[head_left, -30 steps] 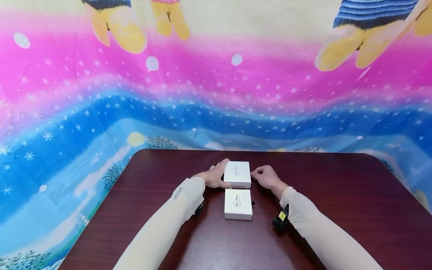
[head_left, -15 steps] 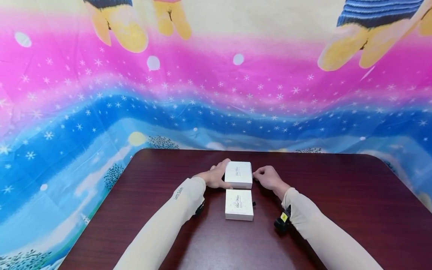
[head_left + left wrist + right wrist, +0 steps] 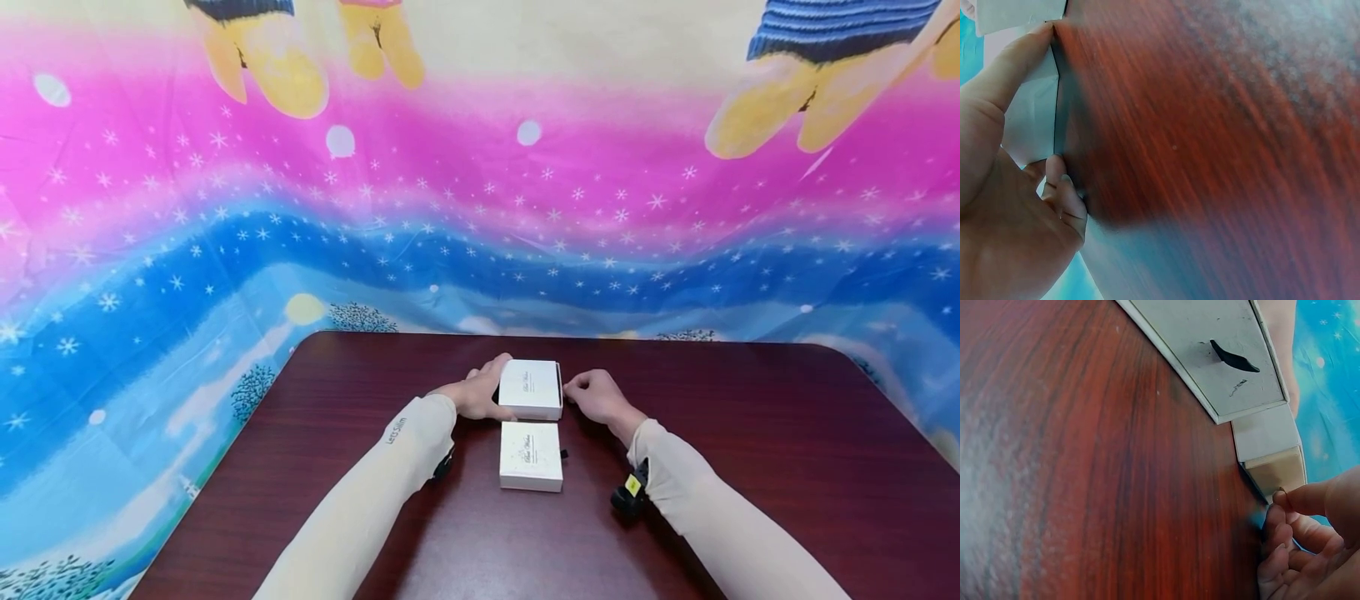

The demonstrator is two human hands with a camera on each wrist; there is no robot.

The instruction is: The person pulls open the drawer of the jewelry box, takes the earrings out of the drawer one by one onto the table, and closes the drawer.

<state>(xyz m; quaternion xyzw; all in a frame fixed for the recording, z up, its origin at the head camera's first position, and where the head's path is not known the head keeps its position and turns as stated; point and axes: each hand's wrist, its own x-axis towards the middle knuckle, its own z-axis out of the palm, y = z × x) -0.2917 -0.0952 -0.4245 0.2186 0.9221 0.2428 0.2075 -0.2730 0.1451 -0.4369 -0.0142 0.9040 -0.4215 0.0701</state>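
Observation:
Two white drawer-style gift boxes with dark lettering lie one behind the other. My left hand [image 3: 475,394] grips the left end of the far box [image 3: 529,388], thumb along its near side and fingers at its far side. At that box's right end, my right hand [image 3: 600,396] pinches the pull tab, mostly hidden by the fingertips. In the right wrist view the far box's drawer [image 3: 1277,470] shows slightly out of its sleeve. The near box [image 3: 530,456] is shut and untouched; its black ribbon tab [image 3: 1235,360] sticks out on the right.
Both boxes rest on a dark reddish-brown wooden table [image 3: 360,508] with rounded far corners. Behind it hangs a printed backdrop [image 3: 480,200] in pink and blue with snowflakes. A black wrist camera [image 3: 628,497] sits under the right sleeve.
The far box's drawer has come out a little to the right, and my right hand has shifted slightly right with it. My left hand stays on the box.

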